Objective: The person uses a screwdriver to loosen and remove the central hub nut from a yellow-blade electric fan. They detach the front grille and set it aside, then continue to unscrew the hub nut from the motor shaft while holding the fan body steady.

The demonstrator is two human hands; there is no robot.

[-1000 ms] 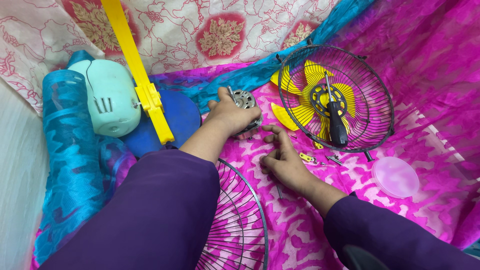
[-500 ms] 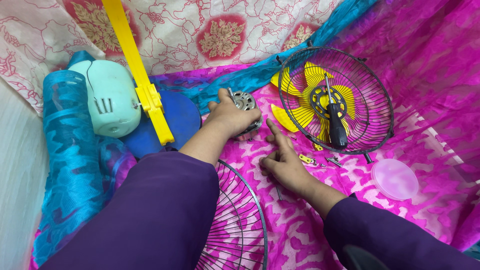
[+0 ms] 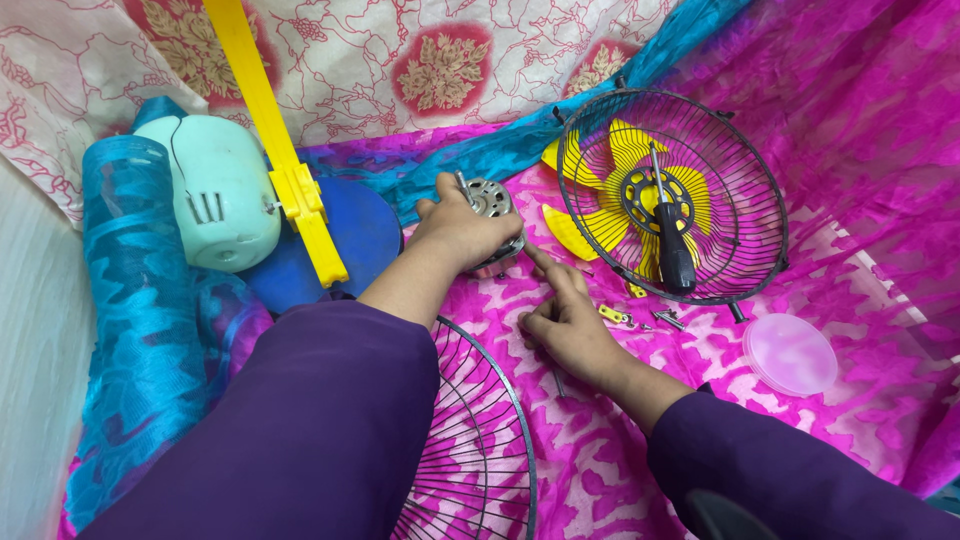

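Observation:
My left hand (image 3: 462,232) grips a small metal fan motor (image 3: 491,203) that rests on the pink patterned cloth (image 3: 600,450). My right hand (image 3: 566,320) lies on the cloth just right of the motor, its index finger stretched out toward the motor's base and the other fingers curled. Whether it pinches anything small, I cannot tell. Loose screws and small metal parts (image 3: 640,319) lie right beside it.
A black wire fan guard (image 3: 740,150) holds a yellow fan blade (image 3: 610,150) and a black-handled screwdriver (image 3: 672,245). A second guard (image 3: 480,450) lies by my left sleeve. A pale green motor housing (image 3: 215,190), yellow stand (image 3: 280,150), blue base (image 3: 365,230) and translucent pink lid (image 3: 790,354) lie around.
My right index finger has stretched out and moved closer to the motor's base. My left hand has stayed on the motor.

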